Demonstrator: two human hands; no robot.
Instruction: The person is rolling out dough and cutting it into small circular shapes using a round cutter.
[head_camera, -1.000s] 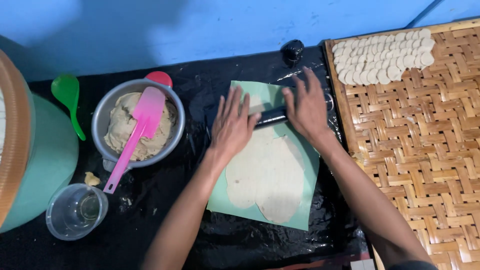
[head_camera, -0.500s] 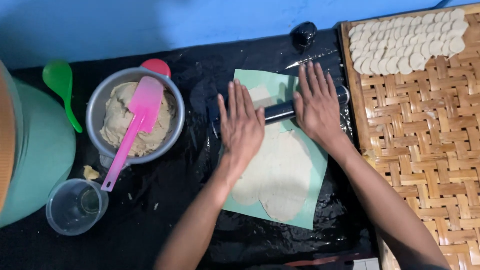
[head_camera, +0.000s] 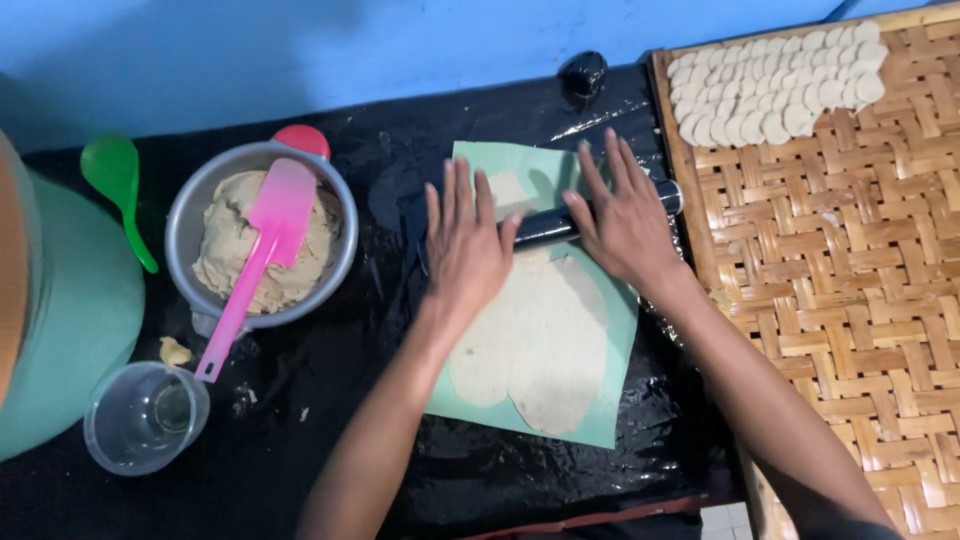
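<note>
- The dark rolling pin (head_camera: 590, 215) now sits at the far end of the flattened dough sheet (head_camera: 535, 335), upper centre of frame — half a second ago it lay nearer the sheet's middle.
- Left hand (head_camera: 465, 245) and right hand (head_camera: 625, 215) press flat on it, fingers spread, gripping nothing; the sheet looks rolled thin.
- Green mat (head_camera: 600, 420) underneath; dough bowl (head_camera: 185, 215) with pink spatula (head_camera: 265, 240) at left, woven tray (head_camera: 850, 280) at right.

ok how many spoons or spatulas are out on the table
3: a pink spatula resting in the metal bowl of dough, a green spoon left of the bowl, and a red one mostly hidden behind the bowl's far rim.
</note>
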